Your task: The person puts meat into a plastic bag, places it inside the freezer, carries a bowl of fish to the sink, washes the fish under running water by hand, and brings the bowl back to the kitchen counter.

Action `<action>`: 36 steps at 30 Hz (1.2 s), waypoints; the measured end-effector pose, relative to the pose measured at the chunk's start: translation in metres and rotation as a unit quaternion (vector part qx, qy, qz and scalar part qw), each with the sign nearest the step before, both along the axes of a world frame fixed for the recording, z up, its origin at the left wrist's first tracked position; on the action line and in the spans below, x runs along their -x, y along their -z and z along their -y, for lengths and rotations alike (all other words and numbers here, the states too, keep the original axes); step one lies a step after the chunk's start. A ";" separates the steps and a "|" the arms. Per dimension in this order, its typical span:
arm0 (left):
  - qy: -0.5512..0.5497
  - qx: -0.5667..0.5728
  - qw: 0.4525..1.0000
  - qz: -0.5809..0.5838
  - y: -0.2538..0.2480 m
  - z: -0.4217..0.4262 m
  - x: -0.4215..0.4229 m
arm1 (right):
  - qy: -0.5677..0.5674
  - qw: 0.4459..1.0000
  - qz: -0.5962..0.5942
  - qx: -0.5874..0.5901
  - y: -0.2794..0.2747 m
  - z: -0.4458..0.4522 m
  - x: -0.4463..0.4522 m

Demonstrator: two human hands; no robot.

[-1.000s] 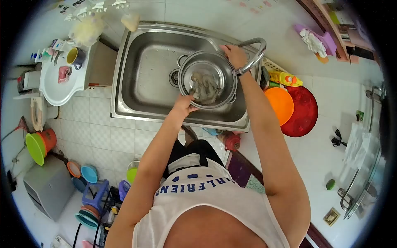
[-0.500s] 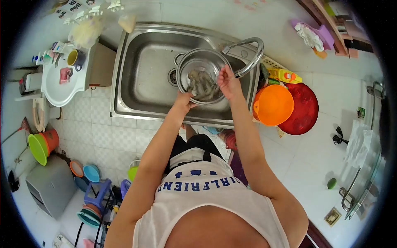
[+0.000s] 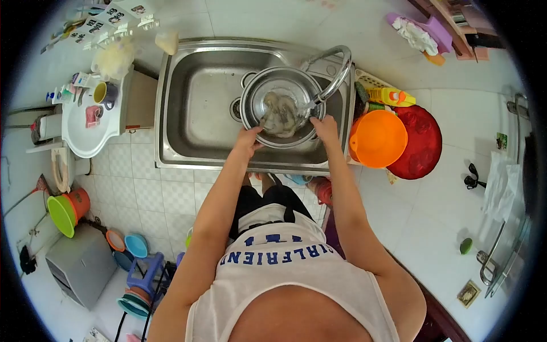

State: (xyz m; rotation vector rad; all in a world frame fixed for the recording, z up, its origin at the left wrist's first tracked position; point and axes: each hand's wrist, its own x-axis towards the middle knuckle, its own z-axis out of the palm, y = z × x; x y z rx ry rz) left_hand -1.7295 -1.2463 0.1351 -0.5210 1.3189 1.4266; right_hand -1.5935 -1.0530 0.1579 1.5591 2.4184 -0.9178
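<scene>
The right hand (image 3: 326,128), at the tap (image 3: 346,62) a second ago, now grasps the near right rim of the bowl (image 3: 254,91); the left hand (image 3: 248,141) keeps gripping its near left rim. Over the sink (image 3: 194,125), the bowl, with grey food (image 3: 279,114) inside, now reaches under the spout.

The bowl (image 3: 257,94) is smooth, shiny metal. The sink (image 3: 199,111) is metal too, with a duller satin finish, while the tap (image 3: 345,67) gleams like polished chrome. At right, the basin (image 3: 380,138) is smooth orange plastic and the bottle (image 3: 390,97) glossy yellow plastic. The shirt (image 3: 273,290) is matt cloth; the floor (image 3: 149,196), smooth tile.
</scene>
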 end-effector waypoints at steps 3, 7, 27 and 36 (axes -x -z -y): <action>0.065 0.250 0.811 -0.525 0.000 -0.012 -0.021 | 0.062 0.998 -0.006 -0.030 -0.024 0.023 -0.007; 0.048 -0.062 0.839 -0.538 -0.035 -0.050 -0.014 | 0.075 0.985 -0.053 -0.147 -0.036 0.038 -0.015; 0.160 0.012 0.612 -0.775 -0.045 -0.053 0.031 | 0.096 0.993 -0.065 -0.032 -0.026 0.029 -0.015; 0.243 -0.077 0.870 -0.421 0.004 -0.044 0.055 | 0.121 0.986 -0.064 -0.099 -0.017 0.026 -0.041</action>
